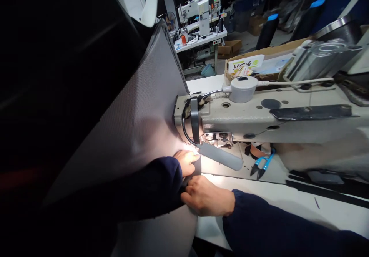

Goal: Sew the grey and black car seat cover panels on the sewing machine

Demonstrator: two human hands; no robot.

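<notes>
grey mesh-textured fabric panel (144, 115): spread leftward of both hands, dark edge strip (197, 168) angled toward beige metal sewing machine (242, 123) | left hand (186, 162): nearer machine, half-curled, pressed down, pinch cannot be told | right hand (208, 196): clenched on strip

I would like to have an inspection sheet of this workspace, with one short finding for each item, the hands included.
Surface: white table, with a small dark mark at right.
Job's things: grey fabric at the sewing machine; lamp lit.
Clutter: blue snips on the machine bed; filled carton behind.
Left hand: on the fabric near the machine head; grip unclear.
Right hand: fingers curled at the dark edge.
Cables: white cord above the machine arm.
Surroundings: second machine and fan.
</notes>
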